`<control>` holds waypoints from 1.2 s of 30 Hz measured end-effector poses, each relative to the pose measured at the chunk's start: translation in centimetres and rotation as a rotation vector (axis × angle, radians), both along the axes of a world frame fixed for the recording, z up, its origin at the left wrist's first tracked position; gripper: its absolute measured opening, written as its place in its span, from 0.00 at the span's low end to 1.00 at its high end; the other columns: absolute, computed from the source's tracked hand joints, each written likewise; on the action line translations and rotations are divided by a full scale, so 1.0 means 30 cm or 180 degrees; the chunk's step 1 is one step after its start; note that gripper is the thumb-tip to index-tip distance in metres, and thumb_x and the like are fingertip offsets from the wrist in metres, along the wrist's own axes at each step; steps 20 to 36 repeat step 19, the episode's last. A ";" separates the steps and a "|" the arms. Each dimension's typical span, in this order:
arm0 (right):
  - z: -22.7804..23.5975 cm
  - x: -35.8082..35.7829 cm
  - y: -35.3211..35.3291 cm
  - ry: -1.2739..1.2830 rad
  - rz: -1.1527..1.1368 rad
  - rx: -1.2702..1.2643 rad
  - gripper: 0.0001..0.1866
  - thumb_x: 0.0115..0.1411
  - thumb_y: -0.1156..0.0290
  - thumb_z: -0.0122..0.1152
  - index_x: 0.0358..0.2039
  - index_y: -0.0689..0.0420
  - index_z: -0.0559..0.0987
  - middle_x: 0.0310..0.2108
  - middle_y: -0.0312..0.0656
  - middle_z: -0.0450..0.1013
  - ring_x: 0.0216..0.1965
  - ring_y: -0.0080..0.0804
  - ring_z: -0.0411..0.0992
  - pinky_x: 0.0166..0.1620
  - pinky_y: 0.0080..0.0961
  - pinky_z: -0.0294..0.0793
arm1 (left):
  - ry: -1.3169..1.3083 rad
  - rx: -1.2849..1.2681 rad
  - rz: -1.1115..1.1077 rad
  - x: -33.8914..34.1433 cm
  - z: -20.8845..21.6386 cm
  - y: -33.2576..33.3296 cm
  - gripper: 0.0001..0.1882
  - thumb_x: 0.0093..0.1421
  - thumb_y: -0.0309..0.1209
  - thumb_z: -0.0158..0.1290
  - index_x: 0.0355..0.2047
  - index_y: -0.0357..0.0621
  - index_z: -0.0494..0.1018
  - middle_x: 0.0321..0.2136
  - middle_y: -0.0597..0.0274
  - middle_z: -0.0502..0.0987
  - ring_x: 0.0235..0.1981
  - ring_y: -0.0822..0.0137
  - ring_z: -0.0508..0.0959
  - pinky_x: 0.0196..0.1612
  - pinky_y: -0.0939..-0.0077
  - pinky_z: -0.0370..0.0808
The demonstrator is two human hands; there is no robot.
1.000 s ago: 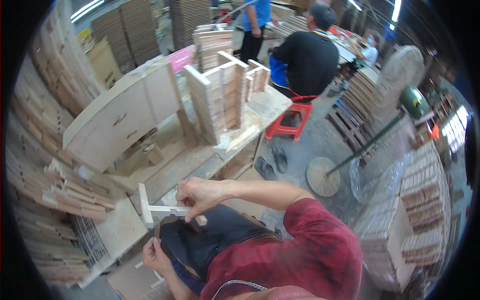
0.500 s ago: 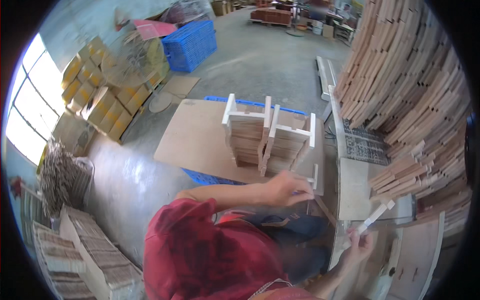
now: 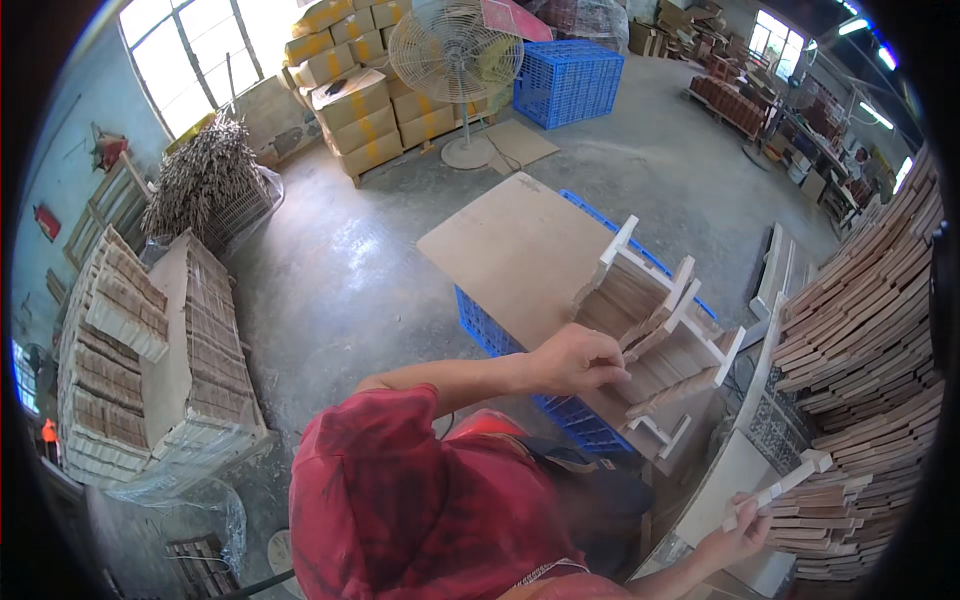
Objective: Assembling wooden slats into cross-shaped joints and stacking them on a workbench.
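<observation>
My right hand (image 3: 738,538) grips one end of a pale wooden slat (image 3: 775,492) with a short block across its far end. It is beside the loose wooden strips at the lower right. My left hand (image 3: 580,360) is closed, thumb and fingers together, by the near left side of the stacked wooden frames (image 3: 640,367); whatever it pinches, if anything, is hidden. Those frames stand in two piles on a brown board (image 3: 520,240) laid over a blue plastic crate (image 3: 482,325). A small pale wooden piece (image 3: 662,437) lies at the board's near right corner.
Tall stacks of wooden strips (image 3: 860,330) rise at right beside a bench (image 3: 725,480). Plastic-wrapped wood stacks (image 3: 205,350) stand left. Further back are a pedestal fan (image 3: 455,50), cardboard boxes (image 3: 365,125), a blue crate (image 3: 568,85) and a bundle of sticks (image 3: 205,185).
The view has swung left. My left hand has shifted left along the front of the frame piles. My right hand still holds the slat, now beside the loose strips.
</observation>
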State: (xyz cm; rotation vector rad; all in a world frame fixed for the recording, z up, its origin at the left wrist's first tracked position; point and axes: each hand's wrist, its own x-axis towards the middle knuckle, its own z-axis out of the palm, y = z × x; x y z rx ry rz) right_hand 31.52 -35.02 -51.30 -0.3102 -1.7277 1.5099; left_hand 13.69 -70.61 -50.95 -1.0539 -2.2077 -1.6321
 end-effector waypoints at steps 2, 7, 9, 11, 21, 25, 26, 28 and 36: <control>0.000 0.006 -0.016 -0.0002 0.0031 0.0049 0.08 0.68 0.71 0.54 0.31 0.59 0.72 0.28 0.38 0.72 0.32 0.23 0.68 0.39 0.24 0.69 | 0.0024 0.0010 -0.0088 -0.016 -0.011 0.003 0.06 0.56 0.28 0.65 0.31 0.41 0.79 0.27 0.58 0.81 0.29 0.60 0.82 0.32 0.69 0.77; -0.046 0.123 -0.043 -0.0356 -0.0816 0.0068 0.05 0.59 0.75 0.60 0.31 0.63 0.75 0.27 0.39 0.74 0.29 0.24 0.69 0.38 0.24 0.70 | 0.0429 -0.0424 -0.0361 -0.096 0.045 0.049 0.05 0.58 0.29 0.59 0.35 0.46 0.80 0.32 0.56 0.82 0.35 0.52 0.82 0.39 0.62 0.78; -0.029 0.073 -0.105 -0.0613 -0.1098 0.0067 0.08 0.57 0.73 0.62 0.35 0.63 0.79 0.26 0.37 0.75 0.28 0.24 0.71 0.35 0.22 0.71 | 0.0087 -0.0723 -0.0182 -0.146 0.033 0.007 0.07 0.57 0.27 0.58 0.36 0.48 0.81 0.34 0.57 0.82 0.36 0.53 0.82 0.40 0.64 0.79; -0.008 0.092 -0.099 -0.0749 -0.0653 0.0223 0.06 0.57 0.75 0.63 0.35 0.62 0.79 0.28 0.36 0.77 0.30 0.22 0.73 0.36 0.19 0.72 | 0.0152 -0.0304 0.0232 -0.191 0.140 0.004 0.06 0.60 0.24 0.58 0.36 0.46 0.82 0.32 0.60 0.84 0.35 0.67 0.84 0.38 0.72 0.79; -0.049 0.275 -0.216 -0.0270 -0.0804 -0.0579 0.03 0.61 0.77 0.64 0.35 0.60 0.79 0.30 0.39 0.78 0.31 0.23 0.74 0.38 0.20 0.72 | 0.0660 -0.0983 -0.0342 -0.404 0.185 0.328 0.07 0.56 0.30 0.65 0.33 0.39 0.81 0.25 0.60 0.82 0.31 0.73 0.81 0.40 0.75 0.77; -0.049 0.275 -0.216 -0.0270 -0.0804 -0.0579 0.03 0.61 0.77 0.64 0.35 0.60 0.79 0.30 0.39 0.78 0.31 0.23 0.74 0.38 0.20 0.72 | 0.0660 -0.0983 -0.0342 -0.404 0.185 0.328 0.07 0.56 0.30 0.65 0.33 0.39 0.81 0.25 0.60 0.82 0.31 0.73 0.81 0.40 0.75 0.77; -0.049 0.275 -0.216 -0.0270 -0.0804 -0.0579 0.03 0.61 0.77 0.64 0.35 0.60 0.79 0.30 0.39 0.78 0.31 0.23 0.74 0.38 0.20 0.72 | 0.0660 -0.0983 -0.0342 -0.404 0.185 0.328 0.07 0.56 0.30 0.65 0.33 0.39 0.81 0.25 0.60 0.82 0.31 0.73 0.81 0.40 0.75 0.77; -0.049 0.275 -0.216 -0.0270 -0.0804 -0.0579 0.03 0.61 0.77 0.64 0.35 0.60 0.79 0.30 0.39 0.78 0.31 0.23 0.74 0.38 0.20 0.72 | 0.0660 -0.0983 -0.0342 -0.404 0.185 0.328 0.07 0.56 0.30 0.65 0.33 0.39 0.81 0.25 0.60 0.82 0.31 0.73 0.81 0.40 0.75 0.77; -0.049 0.275 -0.216 -0.0270 -0.0804 -0.0579 0.03 0.61 0.77 0.64 0.35 0.60 0.79 0.30 0.39 0.78 0.31 0.23 0.74 0.38 0.20 0.72 | 0.0660 -0.0983 -0.0342 -0.404 0.185 0.328 0.07 0.56 0.30 0.65 0.33 0.39 0.81 0.25 0.60 0.82 0.31 0.73 0.81 0.40 0.75 0.77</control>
